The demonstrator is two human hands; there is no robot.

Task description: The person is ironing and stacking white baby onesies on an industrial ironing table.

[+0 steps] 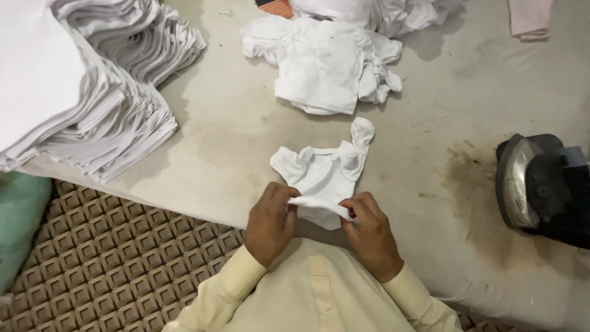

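The padded work surface (pixel 246 141) fills most of the view, pale and stained brown in patches; a tall stack of folded white cloth (pixel 80 86) sits at its far left, its layered edges fanned toward the centre; a loose heap of small white garments (pixel 322 64) lies near the top middle, well apart from the hands; a dark iron (pixel 541 187) rests on its side at the right edge, its metal soleplate turned toward the centre; a woven brown mat (pixel 117 258) covers the floor at lower left, with something green (pixel 18 227) beside it.

The small white garment (pixel 326 172) lies flat on the surface just beyond both hands, directly ahead of the person; its long axis runs away from the body, tilting a little to the right, with one short sleeve sticking up at the far right and the other spread to the left; its near hem is lifted off the surface.

The left hand (pixel 270 221) is closed in a pinch, thumb and fingers gripping the near hem at its left end; the right hand (pixel 369 230) grips the same hem at its right end, fingers curled over the fold; the two hands are about equally near, the hem stretched between them.

No labels or packages can be made out; a striped orange scrap (pixel 276 7) and a pale pink cloth (pixel 528 18) show at the top edge.
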